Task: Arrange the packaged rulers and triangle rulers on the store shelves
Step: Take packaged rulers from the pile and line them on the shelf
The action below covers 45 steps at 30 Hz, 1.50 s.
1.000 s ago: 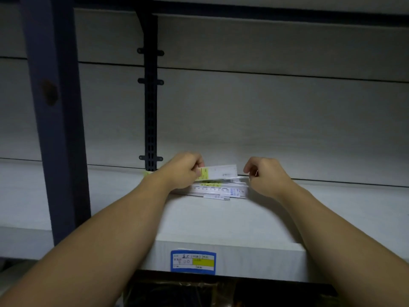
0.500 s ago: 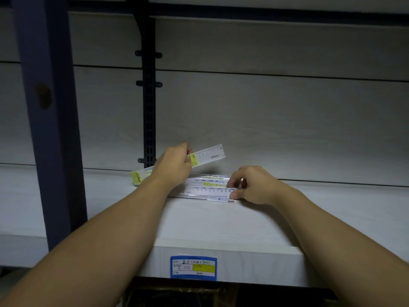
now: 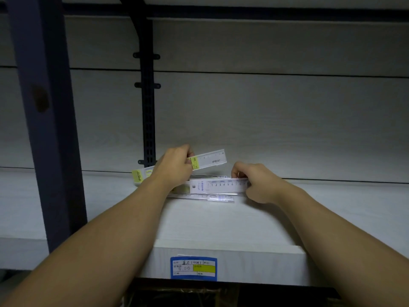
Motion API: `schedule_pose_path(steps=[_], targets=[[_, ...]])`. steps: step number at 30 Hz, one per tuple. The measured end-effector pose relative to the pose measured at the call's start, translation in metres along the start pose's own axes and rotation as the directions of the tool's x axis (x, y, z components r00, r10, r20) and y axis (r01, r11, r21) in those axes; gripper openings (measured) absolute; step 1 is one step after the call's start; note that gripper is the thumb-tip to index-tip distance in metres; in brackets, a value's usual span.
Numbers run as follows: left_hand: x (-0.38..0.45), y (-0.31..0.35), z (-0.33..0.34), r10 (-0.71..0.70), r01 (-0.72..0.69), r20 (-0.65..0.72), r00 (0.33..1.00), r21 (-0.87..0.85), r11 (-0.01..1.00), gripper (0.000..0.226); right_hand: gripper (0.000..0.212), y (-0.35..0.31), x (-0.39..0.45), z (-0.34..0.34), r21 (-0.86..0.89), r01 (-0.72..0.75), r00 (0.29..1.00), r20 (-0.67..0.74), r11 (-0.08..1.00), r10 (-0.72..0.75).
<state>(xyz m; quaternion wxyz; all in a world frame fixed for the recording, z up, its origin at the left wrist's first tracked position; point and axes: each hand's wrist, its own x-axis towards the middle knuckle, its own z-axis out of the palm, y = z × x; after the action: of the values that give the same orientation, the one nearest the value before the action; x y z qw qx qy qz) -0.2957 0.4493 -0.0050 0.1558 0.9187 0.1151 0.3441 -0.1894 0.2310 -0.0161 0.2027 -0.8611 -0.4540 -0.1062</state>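
Both hands pinch packaged rulers: left hand, right hand, above pale shelf.

The left hand grips a packaged ruler raised off the white shelf, its free end tilted toward two o'clock. At three o'clock from it, the right hand pinches a second ruler above rulers lying flat. A blue price label sits at six o'clock.

Both arms fwd, L hand & R hand fingers curled, pinching
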Motion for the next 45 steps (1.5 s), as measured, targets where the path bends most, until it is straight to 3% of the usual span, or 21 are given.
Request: schedule_pose_path(steps=[3, 7, 8, 10, 12, 14, 17, 19, 22, 27, 29, 30, 32, 34, 35, 37, 39, 45], targets=[[0.002, 0.002, -0.008, -0.025, 0.022, -0.050, 0.998, -0.064, 0.998, 0.018, 0.036, 0.000, 0.003, -0.001, -0.032, -0.070, 0.995, -0.078, 0.997, 0.067], [0.003, 0.018, -0.028, -0.123, 0.058, -0.201, 0.972, -0.302, 0.952, 0.015, 0.029, 0.008, 0.005, -0.003, -0.073, -0.242, 0.953, -0.205, 0.968, 0.223], [0.002, 0.020, -0.031, -0.116, 0.062, -0.144, 0.983, -0.339, 0.939, 0.015, 0.029, 0.010, 0.005, -0.004, -0.080, -0.285, 0.937, -0.234, 0.955, 0.260], [-0.002, 0.020, -0.039, -0.077, 0.130, 0.147, 0.986, -0.398, 0.908, 0.015, 0.026, 0.014, 0.005, -0.005, -0.071, -0.354, 0.901, -0.295, 0.932, 0.319], [-0.004, 0.017, -0.044, -0.007, 0.211, 0.477, 0.879, -0.375, 0.903, 0.015, 0.023, 0.017, 0.005, -0.007, -0.044, -0.401, 0.865, -0.346, 0.915, 0.363], [-0.006, 0.017, -0.047, 0.063, 0.217, 0.660, 0.749, -0.334, 0.917, 0.018, 0.022, 0.019, 0.005, -0.008, -0.017, -0.417, 0.843, -0.382, 0.909, 0.379], [-0.011, 0.024, -0.045, 0.135, 0.273, 0.783, 0.608, -0.365, 0.890, 0.019, 0.027, 0.019, 0.004, -0.010, -0.011, -0.412, 0.834, -0.406, 0.911, 0.373], [-0.014, 0.029, -0.045, 0.148, 0.196, 0.827, 0.542, -0.296, 0.935, 0.015, 0.029, 0.019, 0.005, -0.010, -0.018, -0.397, 0.841, -0.408, 0.918, 0.356], [-0.017, 0.034, -0.044, 0.120, 0.049, 0.848, 0.516, -0.169, 0.984, 0.021, 0.031, 0.018, 0.006, -0.009, -0.014, -0.391, 0.848, -0.394, 0.920, 0.354], [-0.020, 0.038, -0.044, 0.136, 0.020, 0.867, 0.480, -0.166, 0.986, 0.026, 0.029, 0.017, 0.006, -0.008, -0.009, -0.381, 0.859, -0.373, 0.924, 0.351], [-0.019, 0.036, -0.043, 0.140, 0.014, 0.860, 0.491, -0.168, 0.986, 0.030, 0.025, 0.015, 0.006, -0.008, -0.003, -0.375, 0.864, -0.364, 0.927, 0.348], [-0.018, 0.034, -0.041, 0.130, 0.023, 0.838, 0.530, -0.168, 0.986, 0.029, 0.025, 0.015, 0.006, -0.009, 0.000, -0.375, 0.864, -0.361, 0.927, 0.350], [-0.012, 0.028, -0.034, 0.102, 0.034, 0.708, 0.699, -0.176, 0.984, 0.020, 0.025, 0.014, 0.005, -0.009, 0.004, -0.375, 0.864, -0.360, 0.927, 0.351], [-0.003, 0.018, -0.025, 0.057, -0.012, 0.461, 0.886, -0.101, 0.995, 0.008, 0.025, 0.013, 0.004, -0.010, 0.005, -0.373, 0.864, -0.362, 0.928, 0.350], [0.000, 0.012, -0.020, 0.058, -0.057, 0.358, 0.932, -0.013, 0.998, 0.008, 0.025, 0.013, 0.004, -0.010, 0.006, -0.372, 0.864, -0.363, 0.928, 0.348], [0.001, 0.005, -0.010, 0.083, -0.128, 0.327, 0.941, 0.118, 0.985, 0.020, 0.025, 0.011, 0.003, -0.010, 0.005, -0.373, 0.864, -0.363, 0.928, 0.349], [-0.001, 0.002, -0.002, 0.077, -0.134, 0.396, 0.915, 0.118, 0.984, 0.031, 0.024, 0.010, 0.002, -0.011, 0.007, -0.373, 0.864, -0.362, 0.928, 0.350], [-0.005, 0.002, 0.001, 0.092, -0.125, 0.384, 0.919, 0.060, 0.990, 0.021, 0.023, 0.008, 0.001, -0.011, 0.007, -0.366, 0.863, -0.372, 0.931, 0.342]])
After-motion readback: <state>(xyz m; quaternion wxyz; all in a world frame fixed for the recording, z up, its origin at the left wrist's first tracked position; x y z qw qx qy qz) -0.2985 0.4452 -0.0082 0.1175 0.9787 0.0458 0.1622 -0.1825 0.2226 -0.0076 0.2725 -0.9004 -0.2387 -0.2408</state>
